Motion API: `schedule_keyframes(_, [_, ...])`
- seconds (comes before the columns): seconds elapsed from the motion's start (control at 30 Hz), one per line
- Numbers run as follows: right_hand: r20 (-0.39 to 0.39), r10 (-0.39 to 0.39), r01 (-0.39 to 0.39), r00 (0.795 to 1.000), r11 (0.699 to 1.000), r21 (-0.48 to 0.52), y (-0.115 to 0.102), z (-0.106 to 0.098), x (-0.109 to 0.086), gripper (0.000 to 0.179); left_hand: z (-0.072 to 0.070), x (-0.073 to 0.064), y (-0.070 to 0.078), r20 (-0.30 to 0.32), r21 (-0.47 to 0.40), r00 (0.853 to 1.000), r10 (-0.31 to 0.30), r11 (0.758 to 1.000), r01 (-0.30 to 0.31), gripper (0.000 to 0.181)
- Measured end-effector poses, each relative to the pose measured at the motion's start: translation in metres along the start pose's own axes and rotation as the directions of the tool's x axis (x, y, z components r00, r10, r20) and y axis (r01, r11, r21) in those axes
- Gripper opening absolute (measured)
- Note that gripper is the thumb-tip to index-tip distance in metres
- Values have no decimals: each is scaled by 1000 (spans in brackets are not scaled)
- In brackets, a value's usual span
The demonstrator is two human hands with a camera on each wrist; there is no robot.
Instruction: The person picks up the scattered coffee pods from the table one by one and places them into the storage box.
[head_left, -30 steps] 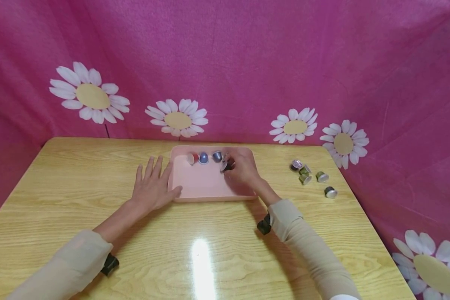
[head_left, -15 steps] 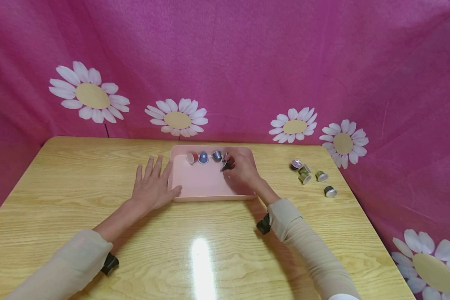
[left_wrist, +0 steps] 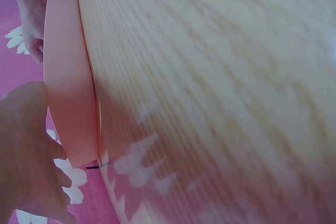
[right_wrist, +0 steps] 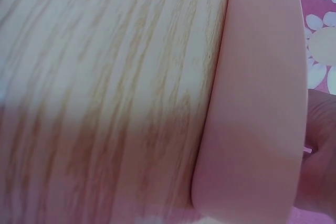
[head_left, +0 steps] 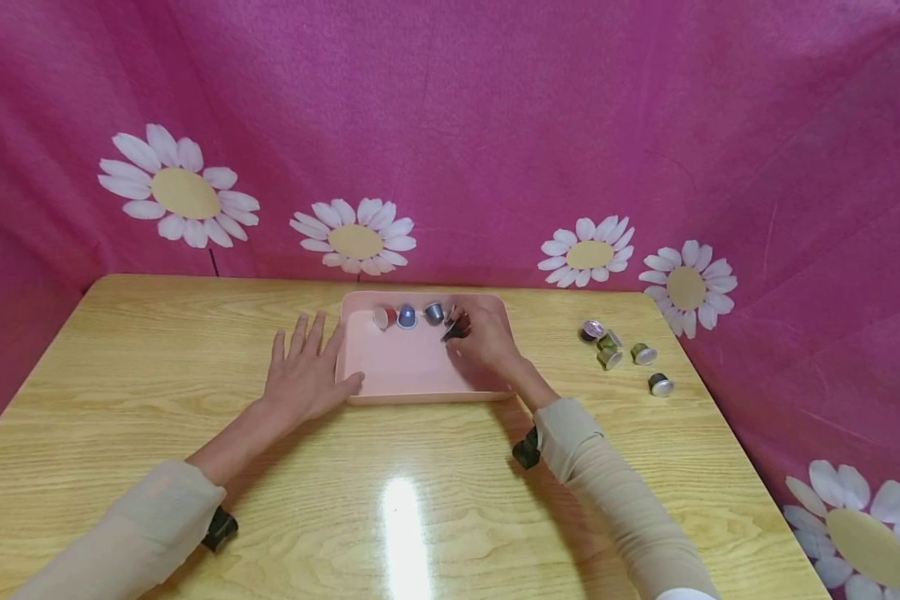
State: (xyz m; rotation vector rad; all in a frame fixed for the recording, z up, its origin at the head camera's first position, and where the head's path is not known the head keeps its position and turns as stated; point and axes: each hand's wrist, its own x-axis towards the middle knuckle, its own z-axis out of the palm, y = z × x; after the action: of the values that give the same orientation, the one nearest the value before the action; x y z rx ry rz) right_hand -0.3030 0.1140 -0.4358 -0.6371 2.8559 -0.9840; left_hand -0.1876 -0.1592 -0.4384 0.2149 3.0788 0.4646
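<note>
In the head view my right hand [head_left: 487, 337] reaches into the right part of a pink tray [head_left: 397, 367] and pinches a dark coffee capsule [head_left: 457, 330], partly hidden by the fingers. Along the tray's back side sit a red capsule [head_left: 385, 317] with its pale lid showing, a blue capsule [head_left: 407, 317] standing lid down, and a tilted grey-blue capsule [head_left: 434, 313]. Part of another capsule [head_left: 451, 314] shows just behind the right fingertips. My left hand [head_left: 306, 375] lies with fingers spread at the tray's left side, its thumb over the rim.
Several capsules lie loose on the table's right side, among them a purple-lidded one [head_left: 592, 331], a green one [head_left: 643, 353] and a black one [head_left: 661, 384]. Behind the wooden table [head_left: 307, 500] hangs a magenta cloth [head_left: 465, 125] with daisies.
The dark capsule has turned a little in my right fingers, so its pale lid shows less and its dark side more. My left hand and the other capsules stay put.
</note>
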Motion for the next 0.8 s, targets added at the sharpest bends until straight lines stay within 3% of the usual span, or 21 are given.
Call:
schedule_keyframes(0.53, [-5, -13, 12, 1000, 1000, -22, 1, -3, -2, 48, -1, -1, 1, -7, -5, 1000, 0, 1000, 0, 91])
schedule_keyframes(0.8, [-10, -12, 12, 1000, 1000, -19, 3, -5, -4, 35, -1, -1, 2, -14, -6, 1000, -1, 1000, 1, 90])
